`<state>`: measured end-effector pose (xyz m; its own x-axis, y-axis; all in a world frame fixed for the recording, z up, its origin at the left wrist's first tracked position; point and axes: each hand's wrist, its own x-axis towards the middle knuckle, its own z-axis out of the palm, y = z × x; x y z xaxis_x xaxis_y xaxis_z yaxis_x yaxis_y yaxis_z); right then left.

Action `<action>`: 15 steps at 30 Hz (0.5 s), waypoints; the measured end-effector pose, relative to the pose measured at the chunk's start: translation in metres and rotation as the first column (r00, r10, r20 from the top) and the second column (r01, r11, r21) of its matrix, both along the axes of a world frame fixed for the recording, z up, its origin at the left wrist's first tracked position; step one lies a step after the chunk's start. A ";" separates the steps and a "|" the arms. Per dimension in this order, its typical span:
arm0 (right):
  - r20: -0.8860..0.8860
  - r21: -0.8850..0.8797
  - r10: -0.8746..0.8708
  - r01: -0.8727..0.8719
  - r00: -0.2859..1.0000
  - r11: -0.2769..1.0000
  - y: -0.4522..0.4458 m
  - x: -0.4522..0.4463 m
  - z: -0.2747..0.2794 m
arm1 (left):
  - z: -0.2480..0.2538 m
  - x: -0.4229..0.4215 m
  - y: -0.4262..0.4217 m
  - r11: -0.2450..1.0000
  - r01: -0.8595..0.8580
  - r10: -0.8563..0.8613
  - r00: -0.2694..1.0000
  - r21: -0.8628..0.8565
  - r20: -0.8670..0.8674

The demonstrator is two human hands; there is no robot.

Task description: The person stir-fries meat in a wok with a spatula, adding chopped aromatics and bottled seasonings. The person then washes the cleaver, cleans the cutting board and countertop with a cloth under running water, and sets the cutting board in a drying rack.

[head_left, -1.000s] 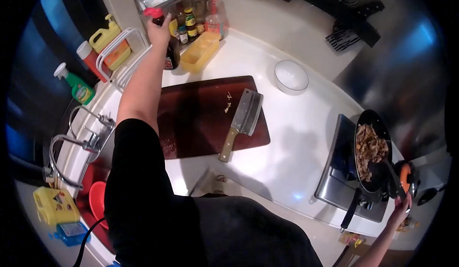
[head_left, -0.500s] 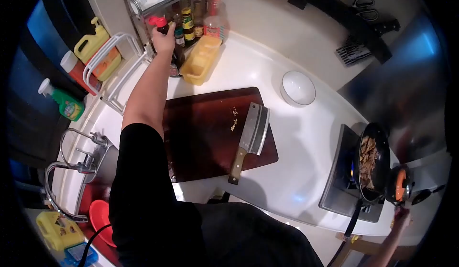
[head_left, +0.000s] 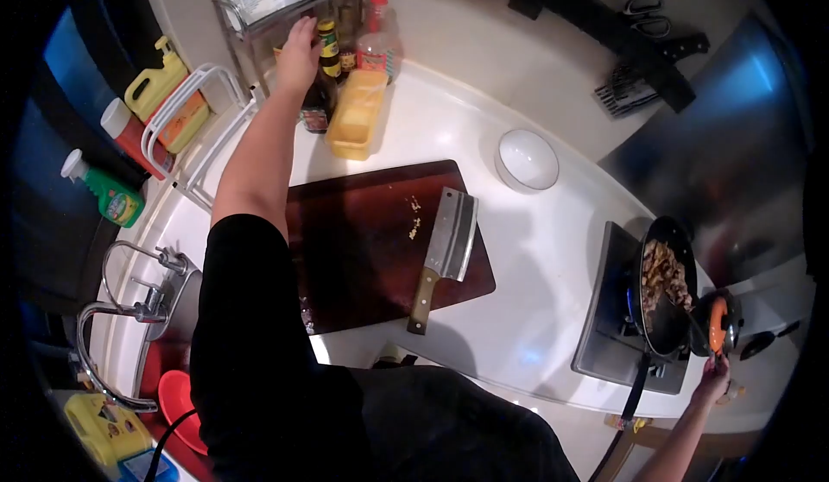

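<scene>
My left hand [head_left: 298,57] reaches to the condiment rack [head_left: 250,23], its fingertips among the bottles. Part of its grip is hidden, so I cannot tell whether it holds one. Just below it stands a dark bottle [head_left: 316,109], with a yellow-labelled bottle [head_left: 329,49] and a red-capped clear bottle [head_left: 376,44] to the right. At far right my right hand [head_left: 712,380] is closed around what looks like a spatula, its dark stem [head_left: 696,327] running into the wok [head_left: 669,327]. Browned meat pieces [head_left: 663,275] lie in the wok, the spatula's head hidden.
A cleaver [head_left: 452,236] lies on the dark cutting board [head_left: 354,258] beside chopped bits [head_left: 414,223]. A yellow tray [head_left: 352,132] and white bowl [head_left: 527,161] stand behind. The wok's handle [head_left: 636,387] juts past the counter edge. The sink faucet [head_left: 129,309] is at left.
My left hand has moved slightly up at the rack, and the red caps beside it no longer show. My right hand has shifted toward the wok, and the meat is gathered toward its far side.
</scene>
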<state>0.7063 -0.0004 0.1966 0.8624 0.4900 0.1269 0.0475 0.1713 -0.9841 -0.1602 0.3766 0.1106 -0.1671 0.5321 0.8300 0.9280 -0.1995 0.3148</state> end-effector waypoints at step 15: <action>0.492 -0.488 0.141 0.138 0.859 0.862 0.024 -0.033 0.088 | 0.006 -0.009 -0.005 0.947 0.142 0.046 0.827 -0.288 0.560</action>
